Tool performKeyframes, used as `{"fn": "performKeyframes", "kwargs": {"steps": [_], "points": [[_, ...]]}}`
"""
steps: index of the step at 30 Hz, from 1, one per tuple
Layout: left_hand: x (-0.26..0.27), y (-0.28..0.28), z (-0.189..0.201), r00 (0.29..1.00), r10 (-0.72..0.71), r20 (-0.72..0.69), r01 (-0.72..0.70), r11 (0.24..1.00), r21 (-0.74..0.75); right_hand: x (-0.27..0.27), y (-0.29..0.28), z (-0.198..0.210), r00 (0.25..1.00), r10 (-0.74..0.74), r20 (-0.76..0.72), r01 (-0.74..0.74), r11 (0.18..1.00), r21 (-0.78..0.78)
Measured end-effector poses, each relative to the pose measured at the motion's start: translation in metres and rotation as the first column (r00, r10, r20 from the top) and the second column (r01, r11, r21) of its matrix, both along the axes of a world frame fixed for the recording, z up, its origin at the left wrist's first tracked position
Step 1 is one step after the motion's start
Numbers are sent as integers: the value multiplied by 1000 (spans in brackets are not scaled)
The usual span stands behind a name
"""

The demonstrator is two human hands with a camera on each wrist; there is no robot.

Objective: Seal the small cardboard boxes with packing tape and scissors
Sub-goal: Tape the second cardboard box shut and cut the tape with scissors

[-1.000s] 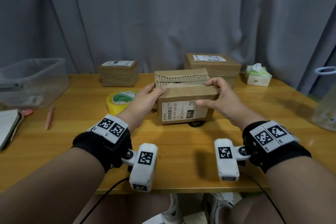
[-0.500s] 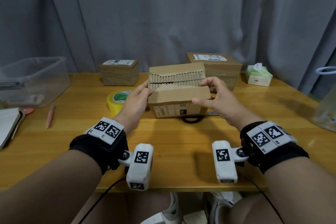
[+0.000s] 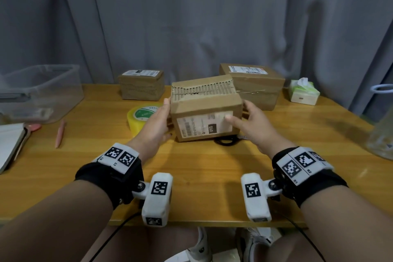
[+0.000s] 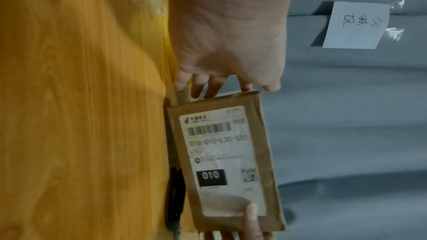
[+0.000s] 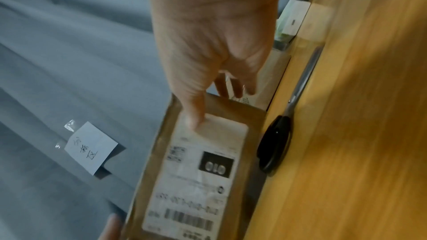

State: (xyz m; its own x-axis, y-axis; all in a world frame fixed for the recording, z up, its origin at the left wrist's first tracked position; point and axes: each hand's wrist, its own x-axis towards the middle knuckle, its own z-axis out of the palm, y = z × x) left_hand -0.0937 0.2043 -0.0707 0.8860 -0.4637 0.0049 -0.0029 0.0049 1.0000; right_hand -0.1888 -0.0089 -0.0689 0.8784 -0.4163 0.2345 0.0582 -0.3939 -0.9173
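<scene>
A small cardboard box [image 3: 206, 110] with a white "010" label facing me and a torn, corrugated top edge is held tilted between both hands, just over the table [image 3: 191, 172]. My left hand [image 3: 164, 112] grips its left end, fingers reaching behind it [image 4: 203, 88]. On the right end, my right hand [image 3: 244, 115] grips with the thumb pressed on the label [image 5: 194, 119]. Black-handled scissors [image 3: 225, 141] lie on the table under the box's front right corner, also seen in the right wrist view [image 5: 275, 141]. A yellow tape roll [image 3: 141, 117] sits just left of my left hand.
Two more labelled boxes stand at the back, one left [image 3: 141, 85] and one right [image 3: 253, 85]. A tissue box [image 3: 302, 91] is far right, a clear plastic bin [image 3: 40, 91] far left. A pink pen [image 3: 60, 132] and a notebook [image 3: 10, 144] lie at the left.
The box was lifted off the table, then turned and tilted in my hands. My right hand slid from the box's top to its right end, thumb now on the label.
</scene>
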Motion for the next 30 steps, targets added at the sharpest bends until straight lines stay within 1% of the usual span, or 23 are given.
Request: {"fn": "performKeyframes", "kwargs": {"steps": [2, 4, 6, 8, 9, 10, 12, 13, 15, 16, 18, 21, 25, 30], "points": [[1, 4, 8, 997, -12, 78, 16, 999, -44, 3, 5, 11, 996, -7, 85, -7, 988, 153], [2, 7, 23, 987, 46, 156, -23, 990, -142, 7, 7, 25, 989, -30, 147, -16, 954, 298], [4, 11, 37, 968, 89, 235, -41, 979, -201, 10, 12, 36, 980, -40, 193, -54, 887, 459], [8, 16, 48, 949, 102, 300, -44, 981, -191, 12, 17, 38, 966, -7, 258, -150, 799, 583], [10, 19, 52, 938, 97, 332, -43, 985, -166, 12, 19, 38, 965, 23, 260, -177, 789, 588], [13, 21, 54, 928, 90, 363, -44, 990, -134, 11, 21, 37, 968, 56, 244, -190, 799, 571], [17, 23, 55, 908, 88, 411, -60, 995, -81, 13, 24, 30, 975, 133, 177, -210, 812, 544], [20, 23, 54, 900, 97, 425, -77, 995, -65, 15, 25, 24, 978, 175, 115, -209, 807, 552], [23, 20, 50, 893, 117, 435, -105, 993, -51, 19, 30, 8, 974, 226, -33, -160, 778, 608], [24, 18, 50, 891, 113, 439, -103, 994, -45, 22, 32, 1, 971, 227, -80, -126, 761, 636], [25, 12, 51, 887, 103, 450, -93, 995, -43, 28, 33, -9, 975, 196, -107, -80, 756, 650], [26, 2, 54, 877, 106, 468, -87, 994, -62, 31, 28, -13, 980, 142, -139, -26, 786, 618], [26, -9, 52, 856, 88, 510, -69, 996, -55, 25, 13, -17, 981, 113, -156, -2, 817, 576], [26, -21, 45, 851, 42, 524, -38, 999, -19, 17, -4, -19, 982, 98, -159, 6, 833, 553]]}}
